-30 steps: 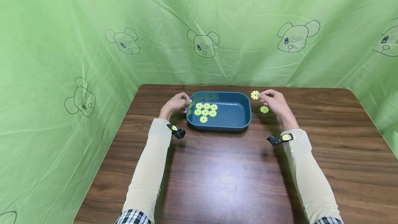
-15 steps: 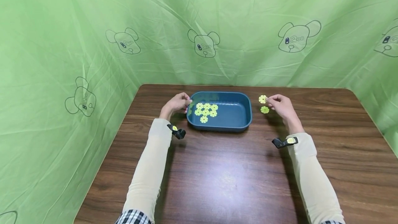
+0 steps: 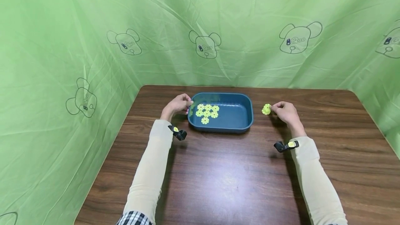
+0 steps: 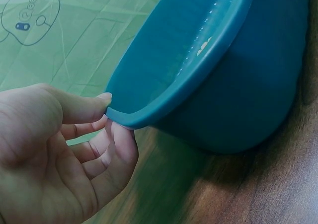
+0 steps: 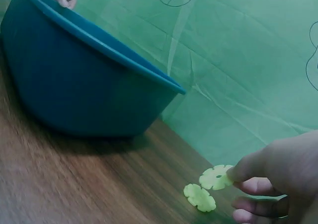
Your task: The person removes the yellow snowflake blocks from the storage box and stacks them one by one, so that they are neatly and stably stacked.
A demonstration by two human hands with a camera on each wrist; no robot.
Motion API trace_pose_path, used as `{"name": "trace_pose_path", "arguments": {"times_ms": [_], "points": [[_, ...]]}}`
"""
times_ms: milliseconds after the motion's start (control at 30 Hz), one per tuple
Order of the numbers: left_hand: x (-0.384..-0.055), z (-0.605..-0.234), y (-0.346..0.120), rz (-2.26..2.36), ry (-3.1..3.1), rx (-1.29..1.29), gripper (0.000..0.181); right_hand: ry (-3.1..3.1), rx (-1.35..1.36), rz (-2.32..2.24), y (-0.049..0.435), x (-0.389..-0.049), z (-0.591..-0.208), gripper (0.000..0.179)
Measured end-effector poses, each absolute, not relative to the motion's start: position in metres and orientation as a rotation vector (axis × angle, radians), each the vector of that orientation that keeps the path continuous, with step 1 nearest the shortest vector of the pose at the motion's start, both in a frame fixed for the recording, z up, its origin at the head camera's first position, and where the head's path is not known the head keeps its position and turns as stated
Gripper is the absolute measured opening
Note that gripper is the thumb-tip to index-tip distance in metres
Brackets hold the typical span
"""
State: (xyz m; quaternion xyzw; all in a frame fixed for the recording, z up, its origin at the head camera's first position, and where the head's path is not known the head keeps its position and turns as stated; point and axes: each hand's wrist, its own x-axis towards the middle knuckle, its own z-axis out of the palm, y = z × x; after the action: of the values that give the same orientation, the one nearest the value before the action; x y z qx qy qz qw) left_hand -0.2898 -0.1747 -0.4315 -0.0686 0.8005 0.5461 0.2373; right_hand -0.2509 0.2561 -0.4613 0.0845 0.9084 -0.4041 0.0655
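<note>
My left hand point(image 3: 178, 105) pinches the left rim of a dark blue rectangular basin point(image 3: 243, 108). In the left wrist view the thumb lies over the rim point(image 4: 164, 102) and curled fingers sit under it. Several yellow-green flower-shaped discs point(image 3: 207, 113) lie on the basin floor, toward its left side. Right of the basin, my right hand point(image 3: 285, 113) holds one such disc point(image 5: 213, 178) by its edge between thumb and finger. A second flower-shaped disc point(image 5: 199, 198) is right beside it; from the head view the two overlap. Whether they touch is unclear.
The basin stands near the back edge of a brown wooden table point(image 3: 212, 169). A green curtain point(image 3: 243, 44) with printed bear heads hangs behind and on the left. Black cameras are strapped to both wrists.
My right hand has come right and toward me with its disc, from behind the second disc to directly over it in the head view. My left hand stays on the rim.
</note>
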Motion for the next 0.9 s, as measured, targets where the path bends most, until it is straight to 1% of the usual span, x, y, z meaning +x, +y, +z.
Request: {"name": "trace_pose_path", "arguments": {"times_ms": [533, 900], "points": [[-0.29, -0.431, -0.175, 1.495, 2.203, -0.182, 0.014, 2.876, 0.221, -0.97, 0.261, -0.26, -0.471, 0.029], [-0.29, -0.43, -0.175, 1.485, 2.2, -0.194, 0.014, 2.871, 0.223, -0.943, 0.26, -0.264, -0.472, 0.03]]}}
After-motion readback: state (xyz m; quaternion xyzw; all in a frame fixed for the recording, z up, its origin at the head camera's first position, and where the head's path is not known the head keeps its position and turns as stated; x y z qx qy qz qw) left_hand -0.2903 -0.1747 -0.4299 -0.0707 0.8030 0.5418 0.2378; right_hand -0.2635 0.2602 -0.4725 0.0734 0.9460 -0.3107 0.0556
